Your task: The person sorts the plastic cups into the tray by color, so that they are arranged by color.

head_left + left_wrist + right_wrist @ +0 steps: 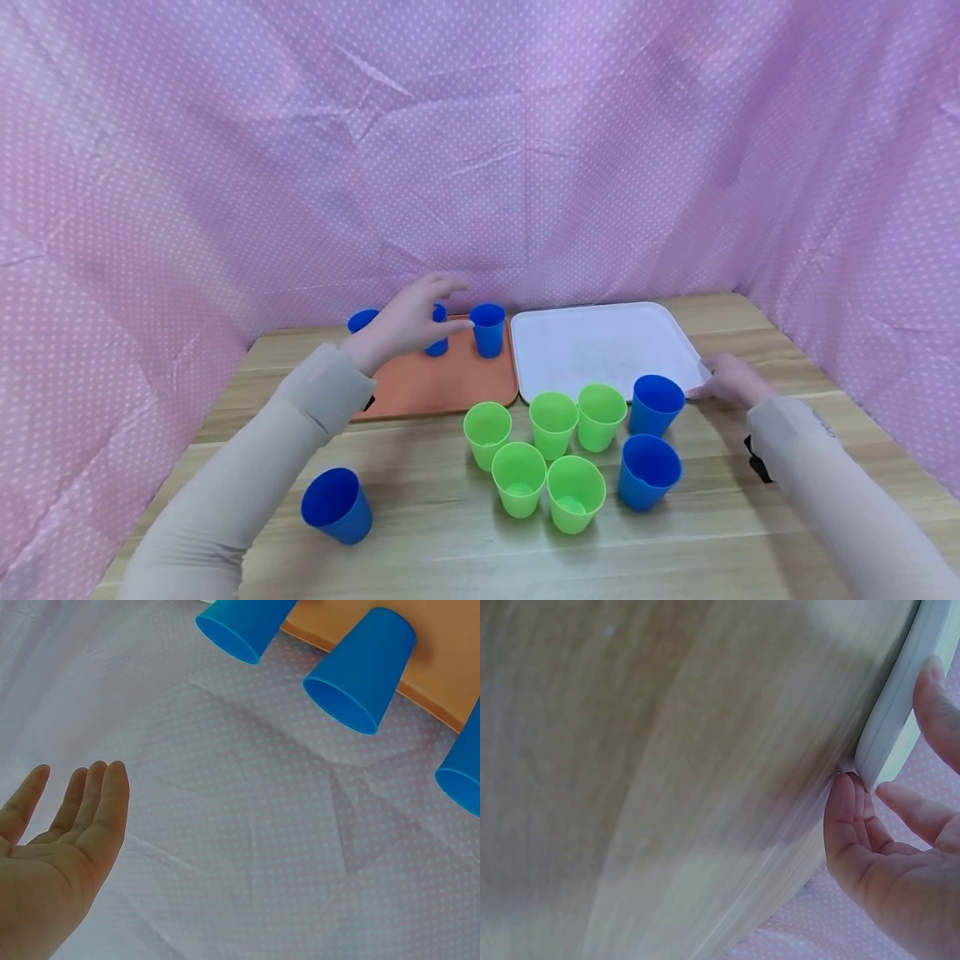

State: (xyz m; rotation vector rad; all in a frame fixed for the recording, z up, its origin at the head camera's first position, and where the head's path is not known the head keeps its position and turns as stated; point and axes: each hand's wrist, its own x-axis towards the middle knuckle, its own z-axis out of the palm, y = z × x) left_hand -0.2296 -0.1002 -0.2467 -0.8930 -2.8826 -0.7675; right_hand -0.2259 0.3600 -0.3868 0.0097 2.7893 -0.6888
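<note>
My left hand (pixel 408 321) hovers over the orange tray (pixel 450 387) with its fingers apart and nothing held. Three blue cups stand upright along the back of that tray; the hand partly hides two of them, and the rightmost blue cup (pixel 489 332) is just past the thumb. In the left wrist view the middle blue cup (pixel 364 667) is well apart from the palm (pixel 67 855). At its right front corner, the white tray (pixel 600 342) is gripped by my right hand (pixel 731 380). The right wrist view has the thumb (pixel 937 709) over the rim and fingers at the corner.
Several light green cups (pixel 553 423) stand grouped in front of the trays. Two blue cups, one the nearer blue cup (pixel 649 473), adjoin them on the right. Another blue cup (pixel 337 507) stands alone at front left. Pink dotted cloth (pixel 480 167) hangs behind the wooden table (pixel 405 467).
</note>
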